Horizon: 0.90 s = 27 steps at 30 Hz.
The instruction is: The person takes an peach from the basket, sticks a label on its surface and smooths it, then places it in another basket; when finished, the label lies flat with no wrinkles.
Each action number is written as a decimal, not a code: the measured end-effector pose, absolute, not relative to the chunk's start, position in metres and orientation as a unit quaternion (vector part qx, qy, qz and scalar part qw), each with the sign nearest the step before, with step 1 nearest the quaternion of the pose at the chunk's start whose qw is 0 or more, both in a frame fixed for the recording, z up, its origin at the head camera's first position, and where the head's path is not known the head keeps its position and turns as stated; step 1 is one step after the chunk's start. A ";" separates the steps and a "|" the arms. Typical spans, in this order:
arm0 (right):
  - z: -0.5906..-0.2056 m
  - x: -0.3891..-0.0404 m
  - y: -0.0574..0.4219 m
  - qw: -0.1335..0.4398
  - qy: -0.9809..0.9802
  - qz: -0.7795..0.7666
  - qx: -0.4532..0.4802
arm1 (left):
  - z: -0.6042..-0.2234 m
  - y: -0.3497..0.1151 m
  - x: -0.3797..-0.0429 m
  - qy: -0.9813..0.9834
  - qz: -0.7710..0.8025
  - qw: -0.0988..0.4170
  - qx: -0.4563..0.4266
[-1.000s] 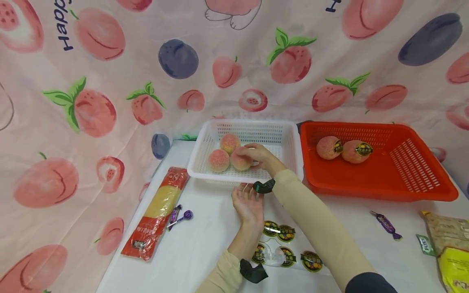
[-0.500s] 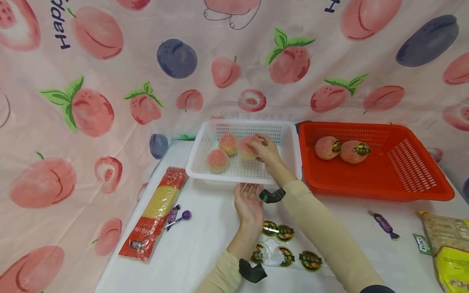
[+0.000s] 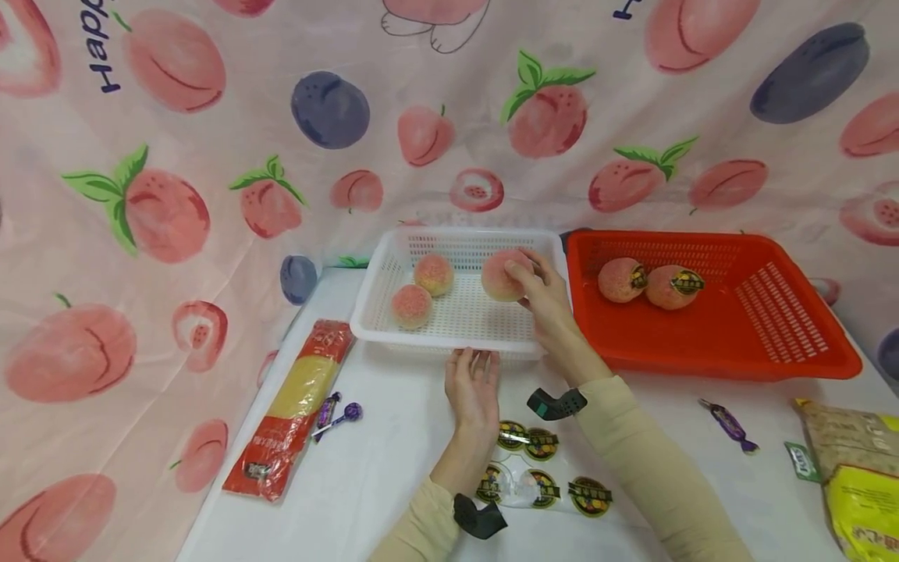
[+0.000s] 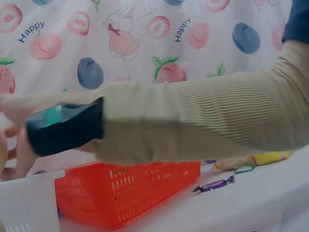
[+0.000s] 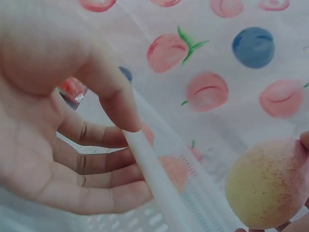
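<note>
My right hand (image 3: 549,300) grips a fuzzy pink-and-yellow peach (image 3: 506,275) over the right part of the white plastic basket (image 3: 456,343). Close up in the right wrist view, the yellowish side of this peach (image 5: 265,186) shows, with fingertips at its edge. Two more peaches, one at the back (image 3: 433,275) and one in front (image 3: 411,306), lie in the basket's left half. My left hand (image 3: 472,390) touches the basket's near side, palm turned up. In the right wrist view the left thumb meets the rim and the fairly straight fingers reach beneath it.
Right of the white basket stands a red basket (image 3: 674,343) with two stickered peaches (image 3: 672,287). A sticker sheet (image 3: 523,476) lies before me. Nearby are a red-and-yellow packet (image 3: 291,410), a lollipop (image 3: 351,411), a purple-wrapped candy (image 3: 730,427) and a yellow bag (image 3: 864,507).
My right hand has lifted the third peach away from the other two and carried it rightward inside the white basket. My left hand has stayed at the basket's near side.
</note>
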State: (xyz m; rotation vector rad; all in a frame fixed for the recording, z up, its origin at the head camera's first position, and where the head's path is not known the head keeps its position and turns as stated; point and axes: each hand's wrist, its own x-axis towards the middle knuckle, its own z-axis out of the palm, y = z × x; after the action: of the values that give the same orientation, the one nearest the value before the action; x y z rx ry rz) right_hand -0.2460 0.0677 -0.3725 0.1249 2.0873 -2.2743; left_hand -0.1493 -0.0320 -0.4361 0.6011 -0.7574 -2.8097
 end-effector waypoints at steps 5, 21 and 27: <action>-0.360 -0.231 0.084 0.005 0.677 -0.736 0.011 | -0.434 -0.032 -0.151 -0.252 -0.943 0.090 0.197; -0.348 -0.175 0.131 0.018 0.650 -0.760 -0.011 | -0.434 -0.033 -0.151 -0.268 -0.942 0.087 0.184; -0.356 -0.153 0.143 0.023 0.706 -0.708 0.010 | -0.437 -0.031 -0.148 -0.268 -0.941 0.087 0.187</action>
State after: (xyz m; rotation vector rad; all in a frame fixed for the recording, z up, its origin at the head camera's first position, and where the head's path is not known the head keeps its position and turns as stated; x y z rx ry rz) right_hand -0.1529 0.1433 -0.3559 0.0310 2.1849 -2.1915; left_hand -0.1482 -0.0315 -0.4366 0.5560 -0.7996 -2.8037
